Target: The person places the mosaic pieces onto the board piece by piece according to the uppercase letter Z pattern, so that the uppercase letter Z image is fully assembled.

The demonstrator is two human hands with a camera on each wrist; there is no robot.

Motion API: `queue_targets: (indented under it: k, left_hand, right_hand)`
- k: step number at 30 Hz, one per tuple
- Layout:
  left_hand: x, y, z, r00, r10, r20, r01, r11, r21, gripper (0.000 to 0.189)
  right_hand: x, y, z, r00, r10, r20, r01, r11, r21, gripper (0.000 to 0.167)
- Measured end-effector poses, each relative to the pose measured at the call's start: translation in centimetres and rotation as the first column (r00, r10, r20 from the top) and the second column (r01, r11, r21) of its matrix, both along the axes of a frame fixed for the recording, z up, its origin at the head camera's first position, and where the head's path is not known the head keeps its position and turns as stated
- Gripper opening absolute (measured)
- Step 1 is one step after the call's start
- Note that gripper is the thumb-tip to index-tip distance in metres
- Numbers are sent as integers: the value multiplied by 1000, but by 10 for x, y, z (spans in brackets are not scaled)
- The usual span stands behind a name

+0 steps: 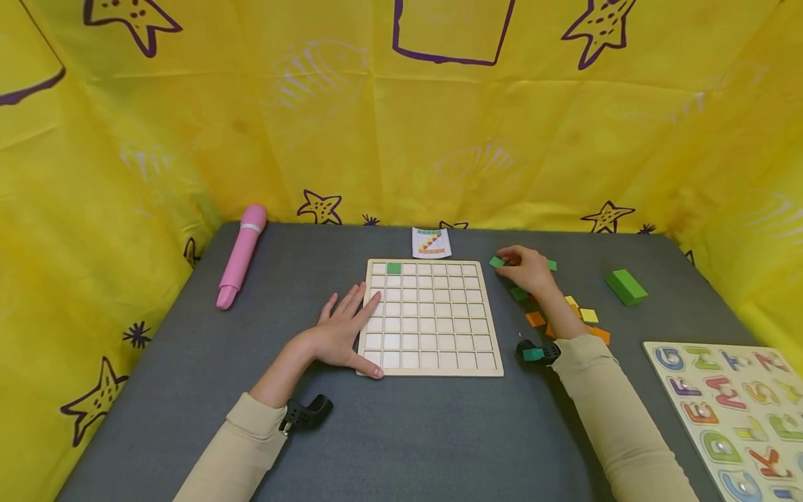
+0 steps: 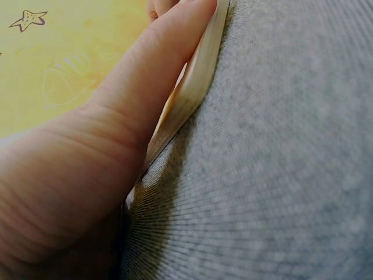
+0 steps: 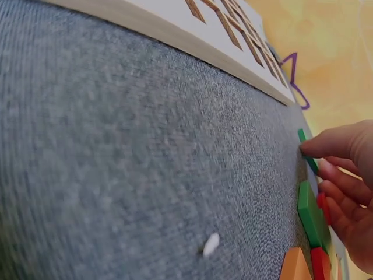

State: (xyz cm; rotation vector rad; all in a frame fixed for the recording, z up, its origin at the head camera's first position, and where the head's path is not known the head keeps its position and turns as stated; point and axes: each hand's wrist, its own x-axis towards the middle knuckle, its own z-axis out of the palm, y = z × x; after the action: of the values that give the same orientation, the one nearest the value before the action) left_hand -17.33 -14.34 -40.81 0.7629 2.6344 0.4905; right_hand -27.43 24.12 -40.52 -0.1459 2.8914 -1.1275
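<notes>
A pale wooden grid board lies mid-table, with one green square tile in its top row. My left hand rests along the board's left edge, fingers spread and thumb at the lower left corner; the left wrist view shows the thumb against the wooden side. Right of the board, my right hand pinches a green tile between thumb and fingers, low over the table. In the right wrist view that tile is partly covered by the thumb. Another green tile lies close by.
Orange and yellow tiles lie scattered by the right forearm. A small pattern card sits behind the board. A green block and a letter puzzle are at right, a pink microphone-shaped object at left.
</notes>
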Motion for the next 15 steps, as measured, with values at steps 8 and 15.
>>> queue_targets:
  k: [8, 15]
  left_hand:
    - [1, 0, 1, 1000, -4, -7, 4, 1000, 6, 133]
    - [1, -1, 0, 1000, -1, -7, 1, 1000, 3, 133]
  right_hand:
    - [0, -15, 0, 997, -49, -61, 45, 997, -68, 38]
    - [1, -48, 9, 999, -41, 7, 42, 986, -160, 38]
